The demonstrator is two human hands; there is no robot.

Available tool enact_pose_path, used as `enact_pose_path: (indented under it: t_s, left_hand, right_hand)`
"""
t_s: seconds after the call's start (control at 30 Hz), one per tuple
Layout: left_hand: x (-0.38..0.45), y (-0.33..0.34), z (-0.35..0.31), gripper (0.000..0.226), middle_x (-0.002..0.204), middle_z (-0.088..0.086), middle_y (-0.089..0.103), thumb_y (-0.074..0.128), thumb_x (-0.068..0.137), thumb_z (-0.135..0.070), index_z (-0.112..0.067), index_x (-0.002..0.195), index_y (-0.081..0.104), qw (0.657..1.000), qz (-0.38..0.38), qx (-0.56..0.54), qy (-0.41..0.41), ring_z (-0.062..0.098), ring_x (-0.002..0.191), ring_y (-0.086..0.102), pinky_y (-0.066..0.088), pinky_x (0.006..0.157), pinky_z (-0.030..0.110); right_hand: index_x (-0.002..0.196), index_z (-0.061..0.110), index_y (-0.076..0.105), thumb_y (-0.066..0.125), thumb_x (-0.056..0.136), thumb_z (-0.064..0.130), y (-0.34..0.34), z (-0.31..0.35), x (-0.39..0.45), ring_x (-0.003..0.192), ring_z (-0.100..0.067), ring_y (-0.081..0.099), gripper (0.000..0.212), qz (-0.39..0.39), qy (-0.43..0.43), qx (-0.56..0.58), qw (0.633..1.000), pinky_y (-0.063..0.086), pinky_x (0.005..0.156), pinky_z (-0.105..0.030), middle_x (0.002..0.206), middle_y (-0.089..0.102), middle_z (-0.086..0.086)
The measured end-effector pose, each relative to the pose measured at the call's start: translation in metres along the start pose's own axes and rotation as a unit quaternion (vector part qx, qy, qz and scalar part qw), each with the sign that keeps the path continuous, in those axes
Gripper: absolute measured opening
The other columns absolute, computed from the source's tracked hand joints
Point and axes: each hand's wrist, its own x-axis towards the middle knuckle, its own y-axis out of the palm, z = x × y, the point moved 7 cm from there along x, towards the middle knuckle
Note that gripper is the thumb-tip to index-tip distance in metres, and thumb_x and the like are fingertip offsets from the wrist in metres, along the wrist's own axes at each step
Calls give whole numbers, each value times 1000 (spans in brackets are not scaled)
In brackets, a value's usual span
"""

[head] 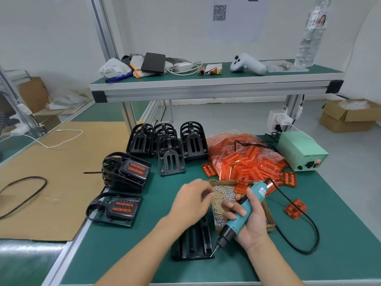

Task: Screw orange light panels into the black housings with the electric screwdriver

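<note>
Screws (223, 193) lie just beyond the left hand (190, 200), its fingers loosely curled, empty; right hand (250, 221) grips the screwdriver (240, 215).

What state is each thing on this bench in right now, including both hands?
Left hand: fingers curled, reaching over the screw box.
Right hand: grips the electric screwdriver, bit down at the housing's corner.
Housing under the hands: lying flat.
Screw box: open, holding screws.
Two housings at left: orange panels fitted.
Rear housings: no panels, stacked.
Bag of orange panels: open, spilling.
Power supply: red light on.
</note>
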Motion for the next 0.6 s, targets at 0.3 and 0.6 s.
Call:
enact_pose_path:
  t_s: [0.3, 0.6]
  left_hand:
    - [95, 60, -10, 31, 121, 10, 64, 61, 96, -33, -14, 121, 61, 986, 55, 139, -74, 32, 114, 59, 51, 93, 47]
    - [109, 84, 29, 26, 115, 3, 68, 66, 92, -32, -22, 114, 57, 973, 47, 49, -219, 28, 113, 61, 44, 94, 41]
  right_hand:
    - [73, 13, 59, 70, 88, 43, 1, 2, -5, 62, -14, 54, 35, -19, -2, 27, 999, 39, 41, -19, 46, 37, 4]
    - [72, 13, 61, 72, 87, 42, -3, 0, -2, 63, -15, 54, 35, -20, 0, 17, 1000, 40, 40, -20, 47, 37, 4]
